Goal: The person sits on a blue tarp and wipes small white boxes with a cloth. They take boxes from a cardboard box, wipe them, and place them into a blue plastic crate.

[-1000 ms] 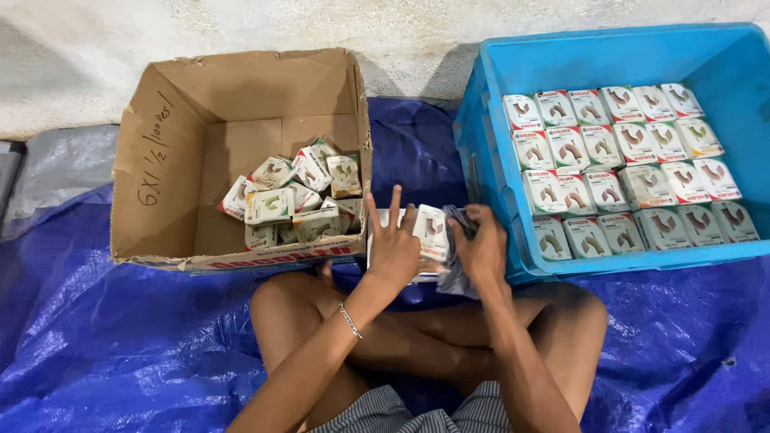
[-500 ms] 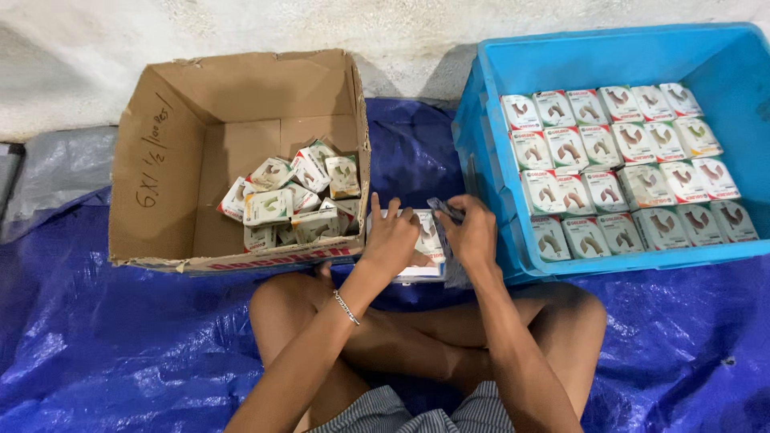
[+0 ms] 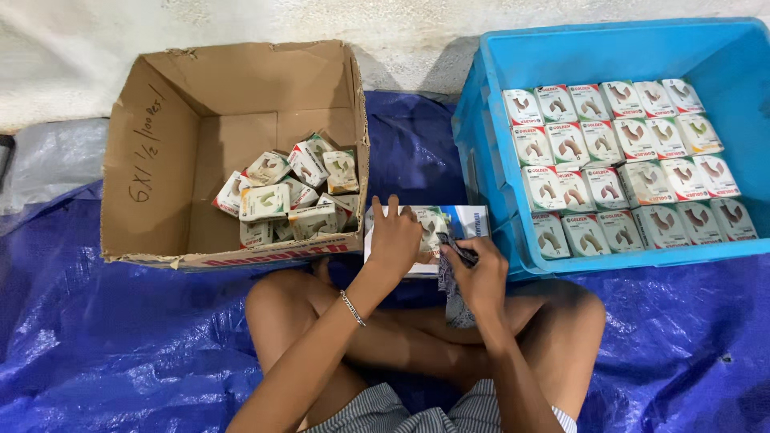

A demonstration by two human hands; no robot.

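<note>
1. I sit cross-legged on a blue tarpaulin spread over the floor, with a pale rough wall along the top of the frame.
2. At the upper right stands a blue plastic crate, its floor tiled with neat rows of small white packets, printed faces up.
3. At the upper left an open cardboard box holds a loose heap of the same small packets, tumbled at all angles.
4. Between the two, in the middle of the frame, a flat white-and-blue carton lies on the tarpaulin just ahead of my knees.
5. My left hand rests flat on that carton, fingers spread, pinning it down.
6. My right hand is closed in a pinch on a small dark strip at the carton's near edge; what the strip is, I cannot tell.
7. I judge this as working the carton open or shut. The next move calls for a steady hold from the left hand.
8. The crate wall crowds the carton's right end.
</note>
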